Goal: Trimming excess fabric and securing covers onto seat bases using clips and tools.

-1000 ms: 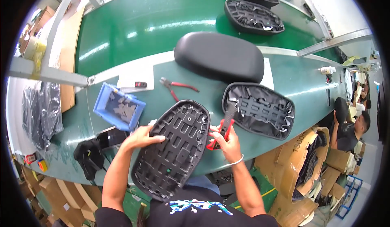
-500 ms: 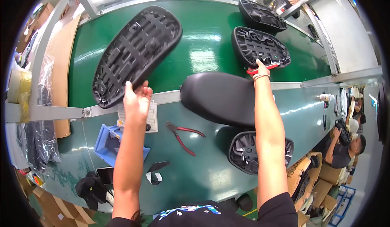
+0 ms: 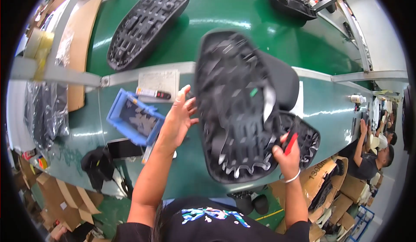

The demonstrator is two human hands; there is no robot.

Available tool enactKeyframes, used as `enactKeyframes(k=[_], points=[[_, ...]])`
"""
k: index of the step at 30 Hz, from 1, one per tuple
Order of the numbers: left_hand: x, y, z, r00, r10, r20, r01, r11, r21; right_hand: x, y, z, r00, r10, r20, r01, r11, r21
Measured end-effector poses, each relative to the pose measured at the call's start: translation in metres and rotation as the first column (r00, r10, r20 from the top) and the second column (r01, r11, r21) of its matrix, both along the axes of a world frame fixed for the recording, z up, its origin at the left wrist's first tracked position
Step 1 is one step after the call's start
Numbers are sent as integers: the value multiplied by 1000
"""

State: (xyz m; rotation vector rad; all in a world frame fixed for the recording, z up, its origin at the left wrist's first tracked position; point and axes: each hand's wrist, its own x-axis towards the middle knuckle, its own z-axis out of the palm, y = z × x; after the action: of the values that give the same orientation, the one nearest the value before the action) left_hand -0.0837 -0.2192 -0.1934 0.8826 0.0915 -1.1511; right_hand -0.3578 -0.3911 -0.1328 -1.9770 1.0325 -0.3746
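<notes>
A long black motorcycle seat (image 3: 234, 112), its ribbed underside facing me, hangs tilted above the near table, blurred by motion. My right hand (image 3: 288, 159) grips its lower right edge and also holds a red-handled tool (image 3: 291, 143), whose kind I cannot make out. Left of the seat, my left hand (image 3: 177, 118) is open and empty, fingers spread and close to its edge. Behind it, partly covered, lie a smooth black seat (image 3: 285, 84), cover up, and another seat (image 3: 310, 140) with its underside showing.
On the green surface beyond the metal rail lie a seat at left (image 3: 149, 23) and one at right (image 3: 291, 6). A blue bin (image 3: 125, 125), papers (image 3: 167, 81), a box cutter (image 3: 152, 93) and a phone (image 3: 123, 149) are at left. Cardboard boxes (image 3: 325, 177) stand right; people work beyond.
My right hand has brought a seat from the far green surface toward me, over the near table. My left hand has let go of the far-left seat and moved right. The red-handled pliers are now hidden.
</notes>
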Motion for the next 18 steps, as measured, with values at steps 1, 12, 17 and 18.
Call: enactKeyframes(k=[1, 12, 17, 18], points=[[-18, 8, -2, 990, 17, 142, -38, 989, 142, -21, 21, -5, 996, 86, -26, -84, 995, 60], [-176, 69, -6, 66, -432, 900, -480, 777, 408, -158, 178, -62, 961, 51, -273, 44, 943, 330], [-211, 16, -41, 122, -500, 857, -469, 732, 494, -153, 172, -57, 993, 45, -110, -22, 979, 205], [-212, 15, -49, 104, -465, 879, -474, 754, 455, -139, 164, -48, 986, -11, -165, 40, 983, 177]])
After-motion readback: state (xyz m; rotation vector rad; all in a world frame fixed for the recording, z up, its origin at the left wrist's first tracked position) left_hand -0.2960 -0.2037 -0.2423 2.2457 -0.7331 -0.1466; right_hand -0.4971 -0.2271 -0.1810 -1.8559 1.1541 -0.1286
